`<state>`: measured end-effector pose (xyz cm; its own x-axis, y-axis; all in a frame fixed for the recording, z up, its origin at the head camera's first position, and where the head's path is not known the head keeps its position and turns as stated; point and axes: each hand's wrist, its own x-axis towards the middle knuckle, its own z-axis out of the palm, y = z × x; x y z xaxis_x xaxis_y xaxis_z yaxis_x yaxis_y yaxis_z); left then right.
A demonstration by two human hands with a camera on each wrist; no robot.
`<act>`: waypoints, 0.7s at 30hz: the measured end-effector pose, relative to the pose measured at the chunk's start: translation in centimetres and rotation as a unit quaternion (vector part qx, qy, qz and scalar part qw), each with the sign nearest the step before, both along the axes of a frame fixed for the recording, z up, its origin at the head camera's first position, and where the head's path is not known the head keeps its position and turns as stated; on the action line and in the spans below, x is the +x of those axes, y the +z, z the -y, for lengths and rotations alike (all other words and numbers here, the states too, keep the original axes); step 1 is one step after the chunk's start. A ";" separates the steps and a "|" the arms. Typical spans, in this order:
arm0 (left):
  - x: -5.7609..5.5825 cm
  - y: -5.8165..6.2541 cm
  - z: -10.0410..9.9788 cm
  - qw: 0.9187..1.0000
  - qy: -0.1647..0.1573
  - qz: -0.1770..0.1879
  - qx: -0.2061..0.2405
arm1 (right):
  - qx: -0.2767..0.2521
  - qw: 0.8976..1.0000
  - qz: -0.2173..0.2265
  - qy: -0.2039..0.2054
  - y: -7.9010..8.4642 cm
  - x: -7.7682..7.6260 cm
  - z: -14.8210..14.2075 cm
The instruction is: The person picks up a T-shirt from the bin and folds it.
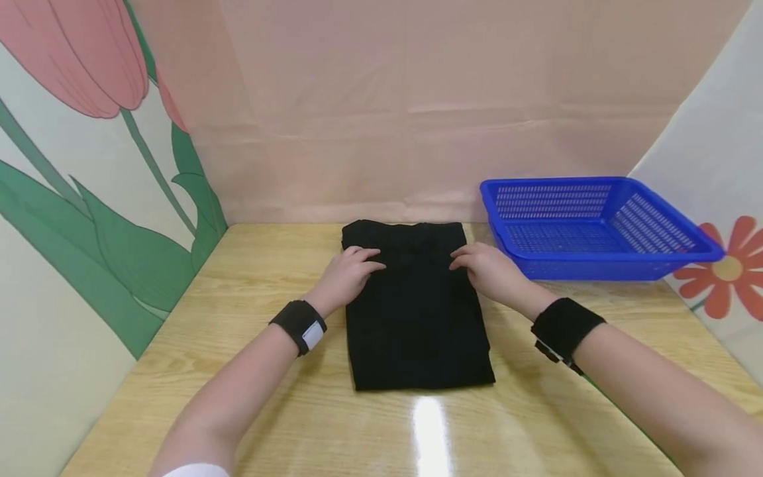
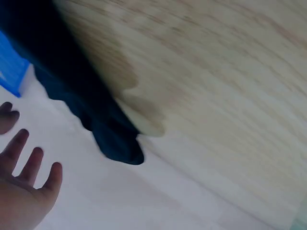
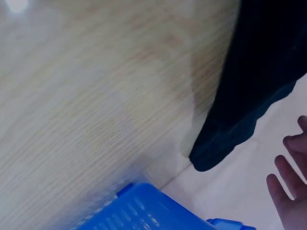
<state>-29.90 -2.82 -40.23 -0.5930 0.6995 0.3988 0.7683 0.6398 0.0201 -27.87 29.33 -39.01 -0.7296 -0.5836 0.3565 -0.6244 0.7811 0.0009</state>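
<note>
A folded black cloth [image 1: 420,324], with the look of a garment, lies flat as a tall rectangle in the middle of the table. Its far edge is thick and slightly wavy. Over its left side, in the head view, is my left hand [image 1: 348,275], with bent, parted fingers. My right hand [image 1: 491,268] is at the opposite side, fingertips over the right edge. Both wrist views show the fingers spread and apart from the cloth [image 2: 91,91], with nothing held. From the right wrist, the cloth's far corner [image 3: 206,155] appears rounded and raised.
A blue plastic basket [image 1: 572,265] with perforated walls stands at the back right, close to my right hand. The wooden table [image 1: 268,411] meets a pinkish backdrop [image 1: 357,132] behind. Flower-patterned panels [image 1: 59,278] flank both sides.
</note>
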 end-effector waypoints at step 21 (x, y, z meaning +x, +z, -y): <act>13.2 0.4 1.0 0.967 -0.182 0.073 -0.163 | 0.118 0.957 -0.042 0.261 -0.6 13.8 -0.7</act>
<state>-16.67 -3.79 -39.80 -0.3169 0.9470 0.0532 0.9481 0.3179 -0.0120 -14.11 30.05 -39.60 -0.2905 -0.9327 0.2139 -0.9198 0.3338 0.2062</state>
